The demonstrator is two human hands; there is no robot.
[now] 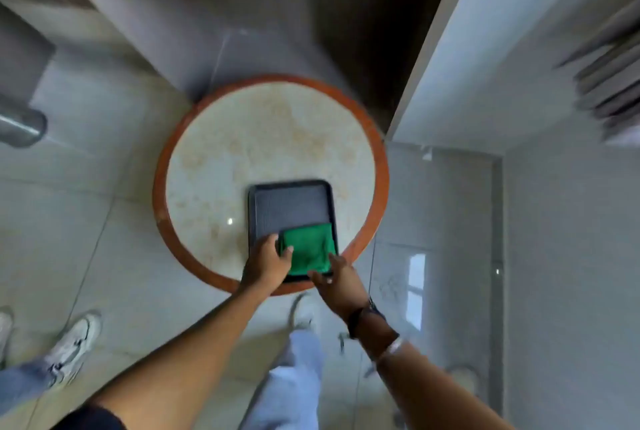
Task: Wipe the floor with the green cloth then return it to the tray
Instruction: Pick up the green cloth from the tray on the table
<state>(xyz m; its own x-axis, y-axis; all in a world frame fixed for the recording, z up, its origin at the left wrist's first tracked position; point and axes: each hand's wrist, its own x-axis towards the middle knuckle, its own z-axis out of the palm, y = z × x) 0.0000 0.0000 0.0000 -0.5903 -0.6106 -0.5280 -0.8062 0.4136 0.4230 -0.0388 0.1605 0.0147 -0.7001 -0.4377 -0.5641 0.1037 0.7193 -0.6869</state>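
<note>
A folded green cloth (308,249) lies in the near right corner of a dark rectangular tray (287,202). The tray sits on a round table (242,152) with a pale top and an orange-brown rim. My left hand (266,261) rests at the tray's near left edge, its fingers pinching the cloth's left side. My right hand (337,282) is at the tray's near right corner, fingers spread, fingertips touching or just beside the cloth's near edge. The near edge of the tray is hidden under both hands.
Pale glossy floor tiles (104,239) surround the table. My legs in light jeans and white shoes (78,336) stand near the table's front. A white cabinet or wall (485,48) rises at the right, a dark gap behind the table, a metal cylinder (19,124) at left.
</note>
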